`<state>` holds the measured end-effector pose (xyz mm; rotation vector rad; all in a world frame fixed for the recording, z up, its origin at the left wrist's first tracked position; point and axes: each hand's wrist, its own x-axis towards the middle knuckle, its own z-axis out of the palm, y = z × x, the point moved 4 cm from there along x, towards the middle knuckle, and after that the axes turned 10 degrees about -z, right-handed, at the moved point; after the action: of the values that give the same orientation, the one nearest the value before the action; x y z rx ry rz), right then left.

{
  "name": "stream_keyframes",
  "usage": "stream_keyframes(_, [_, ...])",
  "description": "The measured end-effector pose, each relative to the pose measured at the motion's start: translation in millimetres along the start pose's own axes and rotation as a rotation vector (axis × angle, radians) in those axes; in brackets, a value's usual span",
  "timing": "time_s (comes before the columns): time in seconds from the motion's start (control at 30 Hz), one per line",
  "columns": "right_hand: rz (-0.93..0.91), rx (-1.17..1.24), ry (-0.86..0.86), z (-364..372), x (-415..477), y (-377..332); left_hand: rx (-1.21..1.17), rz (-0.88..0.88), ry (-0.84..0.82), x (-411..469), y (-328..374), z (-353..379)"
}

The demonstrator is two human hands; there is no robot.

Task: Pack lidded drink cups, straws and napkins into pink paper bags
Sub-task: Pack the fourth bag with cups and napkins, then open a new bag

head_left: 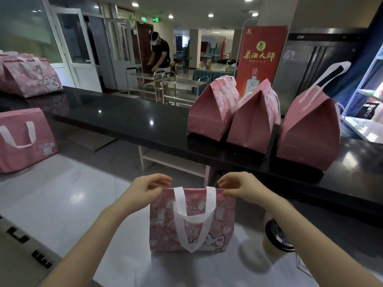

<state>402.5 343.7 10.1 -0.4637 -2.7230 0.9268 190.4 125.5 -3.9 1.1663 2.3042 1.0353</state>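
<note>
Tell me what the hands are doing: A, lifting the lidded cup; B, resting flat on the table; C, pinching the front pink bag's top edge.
C: the left hand and right hand each pinch the top edge of the pink bag; the lidded cup stands beside it, unheld.

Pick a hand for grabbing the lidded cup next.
Right, probably. The cup stands beside the bag on the right hand's side, under that forearm. The left hand pinches the bag's opposite top corner and would have to cross over it.
</note>
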Motion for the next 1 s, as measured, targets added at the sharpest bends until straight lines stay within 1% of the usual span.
stream_keyframes(0.07, [-0.015, 0.006, 0.001, -1, 8, -8, -0.012, -0.024, -0.022, 5, 10, 3])
stream_keyframes(0.13, [-0.021, -0.01, 0.016, 5, 16, -18, 0.069, -0.007, -0.031, 10, 22, 12])
stream_keyframes(0.2, [-0.046, -0.046, -0.071, 19, 21, -30, 0.207, 0.047, -0.045, 11, 31, 24])
stream_keyframes(0.27, [-0.097, -0.161, -0.152, 32, 23, -37, 0.37, 0.126, 0.018, 13, 37, 30])
stream_keyframes(0.33, [-0.143, -0.275, -0.119, 38, 24, -40, 0.489, 0.192, 0.096, 14, 40, 33])
stream_keyframes(0.37, [-0.154, -0.32, -0.081, 40, 25, -41, 0.505, 0.214, 0.123, 14, 40, 36])
stream_keyframes(0.43, [-0.166, -0.392, -0.032, 44, 25, -43, 0.492, 0.234, 0.174, 13, 39, 42])
stream_keyframes(0.53, [-0.192, -0.422, -0.007, 50, 23, -46, 0.505, 0.277, 0.232, 10, 37, 46])
stream_keyframes(0.63, [-0.186, -0.419, -0.037, 48, 23, -50, 0.503, 0.308, 0.232, 8, 38, 44])
stream_keyframes(0.73, [-0.198, -0.346, -0.039, 52, 26, -60, 0.467, 0.37, 0.221, 6, 45, 43])
stream_keyframes(0.87, [-0.23, -0.45, 0.005, 62, 28, -65, 0.467, 0.369, 0.28, 4, 45, 46])
stream_keyframes(0.93, [-0.237, -0.457, 0.018, 64, 29, -64, 0.46, 0.362, 0.307, 3, 42, 46])
stream_keyframes(1.0, [-0.235, -0.419, 0.019, 62, 28, -63, 0.447, 0.348, 0.29, 1, 40, 42])
